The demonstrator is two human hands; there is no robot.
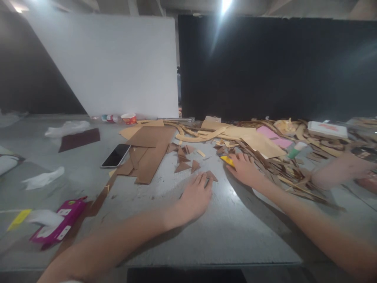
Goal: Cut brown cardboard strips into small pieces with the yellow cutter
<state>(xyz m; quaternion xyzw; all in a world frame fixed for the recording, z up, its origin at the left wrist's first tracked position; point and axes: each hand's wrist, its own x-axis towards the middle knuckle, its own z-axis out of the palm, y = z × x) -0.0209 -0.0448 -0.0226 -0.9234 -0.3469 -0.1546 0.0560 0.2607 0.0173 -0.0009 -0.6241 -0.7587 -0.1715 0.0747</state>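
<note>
Gently, the left hand, fingers a bit spread, should hold the small brown piece flat on the gray table, while the right hand by the yellow thing, maybe pinching, I can't tell, goes slow.

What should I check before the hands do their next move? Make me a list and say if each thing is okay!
1. Left hand at the small brown triangle: ok, its fingertips are right by it.
2. Right hand at the yellow object: ok, its fingers are there.
3. Yellow object safe, with no sharp edge: cannot tell, the hand partly covers it.
4. Smartphone out of the way: ok, it lies off to the left of both hands.
5. Space beside the right hand tidy: not ok, brown strips lie heaped there.
6. Blurred arm at the right edge clear of the right hand: ok, they are apart.
</note>
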